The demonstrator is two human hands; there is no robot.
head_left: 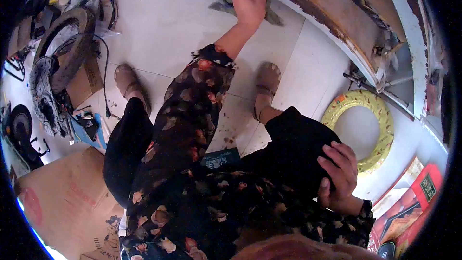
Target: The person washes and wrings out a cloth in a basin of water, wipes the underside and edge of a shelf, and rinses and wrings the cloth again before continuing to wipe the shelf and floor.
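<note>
My left hand (pixel 250 6) reaches far forward to the pale tiled floor. Its fingers are closed on a dark grey-green rag (pixel 274 17), which spreads out on both sides of the hand, near the foot of a rusty white metal frame. Part of the rag is hidden under the hand. My right hand (pixel 339 175) rests on my right knee, in black trousers (pixel 298 149). Its fingers are slightly bent and apart, and nothing is in it.
A yellow wrapped ring (pixel 385 130) lies at right by the rusty white frame (pixel 337 33). At left are tyres (pixel 57 33), a black cable (pixel 107 86) and a cardboard box (pixel 67 197). A red printed box (pixel 409 207) is lower right. Dirt specks dot the floor.
</note>
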